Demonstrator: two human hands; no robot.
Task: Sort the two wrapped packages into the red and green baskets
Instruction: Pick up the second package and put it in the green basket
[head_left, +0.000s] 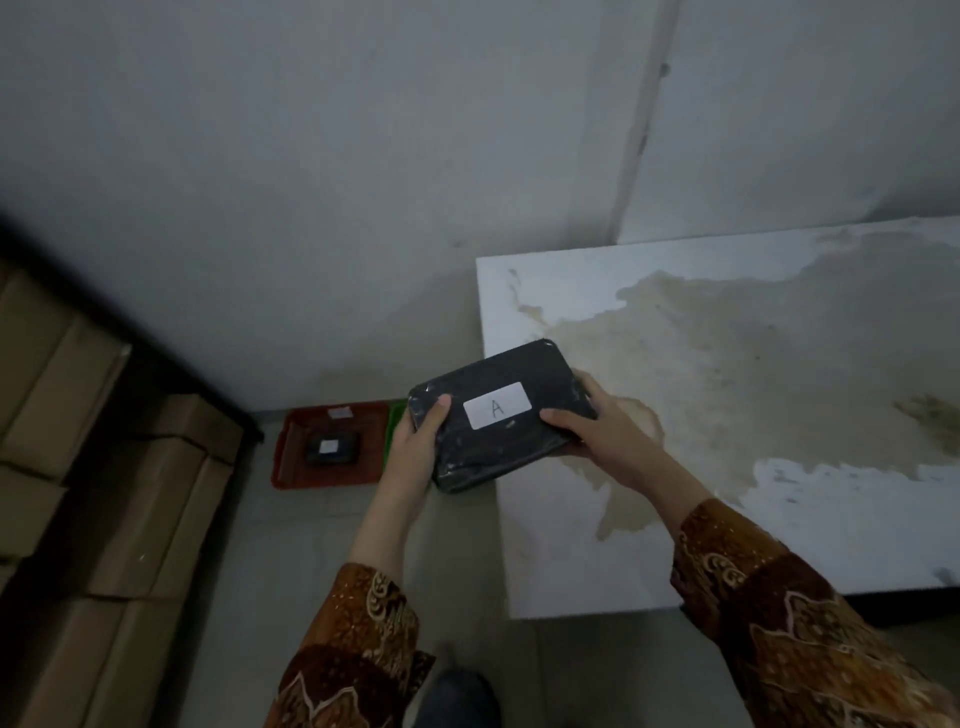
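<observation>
The patterned sleeves reach forward, and between them the left hand (415, 441) and right hand (597, 431) each clasp one short end of the black wrapped package (498, 415), thumbs on top beside its white label marked A. It is carried in the air over the worktop (727, 364) edge, long axis running hand to hand. The green basket (396, 421) lies on the floor beyond and below the left hand, mostly hidden by it, touching the red basket (291, 447), where the second package (331, 448) rests. The left hand is nearer.
</observation>
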